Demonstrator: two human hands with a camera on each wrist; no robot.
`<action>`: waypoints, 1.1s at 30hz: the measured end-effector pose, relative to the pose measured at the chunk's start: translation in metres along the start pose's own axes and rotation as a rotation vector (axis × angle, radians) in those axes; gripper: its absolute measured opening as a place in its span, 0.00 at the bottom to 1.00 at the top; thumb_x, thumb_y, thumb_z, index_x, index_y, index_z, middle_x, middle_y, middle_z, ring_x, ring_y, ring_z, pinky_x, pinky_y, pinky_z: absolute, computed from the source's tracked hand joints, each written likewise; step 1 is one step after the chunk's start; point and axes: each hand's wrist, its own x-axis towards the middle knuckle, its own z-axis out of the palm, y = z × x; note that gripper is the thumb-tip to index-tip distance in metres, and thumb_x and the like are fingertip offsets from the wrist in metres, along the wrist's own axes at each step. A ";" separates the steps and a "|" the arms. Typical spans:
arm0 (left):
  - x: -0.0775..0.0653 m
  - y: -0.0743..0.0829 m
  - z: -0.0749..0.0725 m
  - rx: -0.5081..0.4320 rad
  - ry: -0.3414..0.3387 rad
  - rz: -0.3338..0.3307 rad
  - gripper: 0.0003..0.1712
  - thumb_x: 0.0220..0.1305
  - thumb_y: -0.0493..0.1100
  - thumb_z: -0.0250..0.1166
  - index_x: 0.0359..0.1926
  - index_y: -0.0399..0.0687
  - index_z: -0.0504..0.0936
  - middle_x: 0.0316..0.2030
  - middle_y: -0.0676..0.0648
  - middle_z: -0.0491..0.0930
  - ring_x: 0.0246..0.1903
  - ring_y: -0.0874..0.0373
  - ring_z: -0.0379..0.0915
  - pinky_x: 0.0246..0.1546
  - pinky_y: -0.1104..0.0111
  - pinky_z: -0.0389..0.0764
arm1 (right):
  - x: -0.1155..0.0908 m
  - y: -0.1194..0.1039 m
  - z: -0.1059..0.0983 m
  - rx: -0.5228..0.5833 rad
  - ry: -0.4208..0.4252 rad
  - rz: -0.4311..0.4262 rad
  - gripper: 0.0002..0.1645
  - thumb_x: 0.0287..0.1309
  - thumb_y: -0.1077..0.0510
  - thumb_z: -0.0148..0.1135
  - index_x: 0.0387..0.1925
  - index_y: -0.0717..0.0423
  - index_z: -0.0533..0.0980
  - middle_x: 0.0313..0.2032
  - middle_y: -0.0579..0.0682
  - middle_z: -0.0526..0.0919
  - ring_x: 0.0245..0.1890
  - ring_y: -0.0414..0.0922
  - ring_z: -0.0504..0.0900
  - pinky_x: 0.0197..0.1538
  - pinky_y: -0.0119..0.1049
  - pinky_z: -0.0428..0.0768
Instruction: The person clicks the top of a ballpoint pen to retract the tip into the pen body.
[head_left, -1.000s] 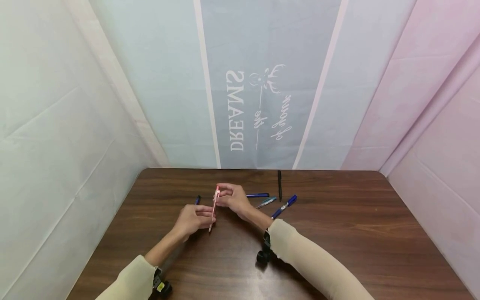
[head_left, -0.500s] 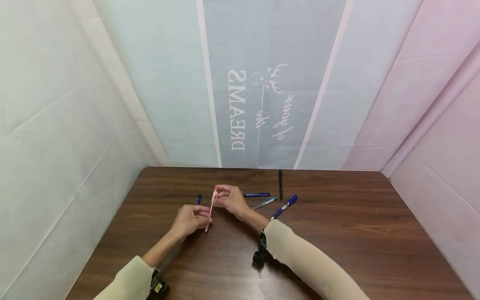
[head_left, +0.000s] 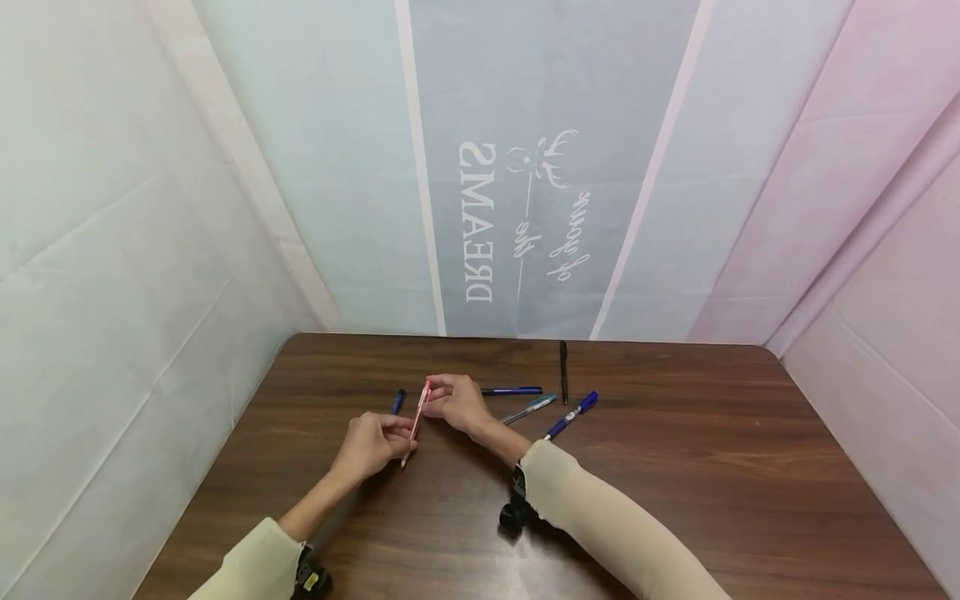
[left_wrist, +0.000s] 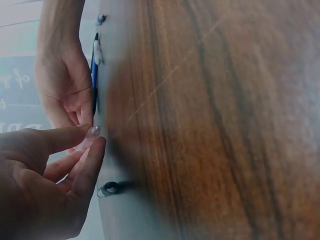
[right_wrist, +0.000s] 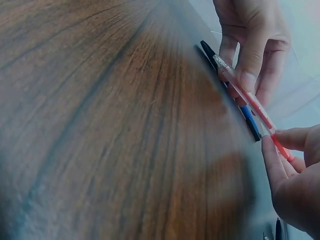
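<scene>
A clear-barrelled pen with a red end [head_left: 422,404] is held slanted between both hands over the table. My left hand [head_left: 366,447] pinches its lower, clear part between thumb and fingers. Higher up, my right hand [head_left: 459,407] pinches the red end. In the right wrist view the red refill of the pen [right_wrist: 257,107] shows through the barrel, with the left thumb lying along it. The left wrist view looks almost straight at the pen's clear tip [left_wrist: 94,131]. Just behind the left hand lies a blue pen with a black end [head_left: 398,402].
Right of the hands, on the brown wooden table [head_left: 705,500], lie a dark blue pen [head_left: 517,391], a clear pen with a teal end [head_left: 536,405], a black pen [head_left: 564,371] and a thicker blue pen [head_left: 581,407]. A printed cloth backdrop [head_left: 360,208] rises behind the table.
Both hands have shifted a little to the left with the red-ended pen, which leans somewhat more. Both grips stay the same, and the pens on the table stay put.
</scene>
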 end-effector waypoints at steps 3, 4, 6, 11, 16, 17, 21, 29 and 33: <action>-0.001 -0.003 0.000 0.034 0.001 0.017 0.12 0.57 0.31 0.79 0.44 0.33 0.91 0.31 0.44 0.91 0.31 0.56 0.90 0.28 0.74 0.85 | 0.000 0.001 0.002 -0.040 0.000 0.004 0.34 0.55 0.68 0.78 0.64 0.64 0.80 0.37 0.52 0.91 0.33 0.37 0.85 0.34 0.26 0.79; -0.001 -0.004 0.000 0.036 0.001 0.021 0.13 0.58 0.31 0.79 0.44 0.33 0.91 0.31 0.44 0.91 0.31 0.56 0.90 0.28 0.73 0.86 | -0.001 0.001 0.003 -0.047 0.000 0.005 0.34 0.55 0.68 0.78 0.64 0.64 0.80 0.37 0.51 0.91 0.33 0.37 0.85 0.34 0.26 0.79; -0.002 -0.004 0.000 0.040 0.004 0.030 0.13 0.57 0.31 0.79 0.44 0.32 0.91 0.31 0.44 0.91 0.31 0.55 0.90 0.28 0.73 0.86 | -0.001 0.001 0.004 -0.061 0.003 0.003 0.33 0.55 0.67 0.78 0.64 0.64 0.80 0.37 0.51 0.91 0.33 0.37 0.85 0.35 0.26 0.80; -0.002 -0.004 0.000 0.061 0.022 0.046 0.12 0.56 0.29 0.79 0.42 0.32 0.91 0.29 0.45 0.91 0.30 0.56 0.90 0.27 0.72 0.86 | 0.000 0.000 0.005 -0.076 0.010 -0.009 0.32 0.55 0.67 0.78 0.63 0.63 0.81 0.36 0.51 0.91 0.33 0.37 0.85 0.34 0.27 0.80; -0.001 -0.003 0.002 0.125 0.062 0.059 0.11 0.55 0.29 0.79 0.41 0.33 0.91 0.27 0.48 0.90 0.28 0.59 0.88 0.27 0.73 0.85 | 0.001 0.001 0.007 -0.117 0.020 -0.023 0.30 0.56 0.66 0.78 0.62 0.62 0.82 0.35 0.50 0.91 0.31 0.36 0.84 0.33 0.26 0.79; -0.001 -0.003 0.002 0.141 0.068 0.062 0.11 0.54 0.29 0.80 0.40 0.34 0.91 0.27 0.48 0.90 0.28 0.60 0.88 0.27 0.73 0.85 | 0.002 0.001 0.007 -0.123 0.022 -0.023 0.30 0.55 0.66 0.78 0.61 0.62 0.82 0.35 0.50 0.91 0.31 0.36 0.84 0.33 0.26 0.78; -0.002 -0.002 0.003 0.195 0.090 0.069 0.11 0.53 0.29 0.81 0.39 0.37 0.92 0.26 0.51 0.90 0.27 0.64 0.86 0.26 0.74 0.84 | 0.001 0.000 0.008 -0.147 0.028 -0.031 0.30 0.55 0.66 0.78 0.60 0.64 0.83 0.34 0.51 0.91 0.30 0.36 0.83 0.32 0.27 0.78; -0.003 -0.003 0.005 0.254 0.111 0.085 0.12 0.52 0.29 0.81 0.39 0.37 0.92 0.24 0.51 0.89 0.24 0.64 0.84 0.24 0.74 0.82 | 0.004 0.000 0.012 -0.187 0.027 -0.046 0.29 0.56 0.65 0.79 0.60 0.65 0.83 0.33 0.50 0.91 0.29 0.36 0.86 0.35 0.28 0.83; -0.004 -0.003 0.005 0.296 0.111 0.103 0.12 0.52 0.29 0.82 0.40 0.36 0.92 0.24 0.51 0.88 0.24 0.66 0.83 0.24 0.75 0.82 | 0.005 0.002 0.013 -0.202 0.028 -0.057 0.28 0.56 0.65 0.79 0.59 0.65 0.83 0.34 0.51 0.91 0.29 0.37 0.88 0.34 0.28 0.86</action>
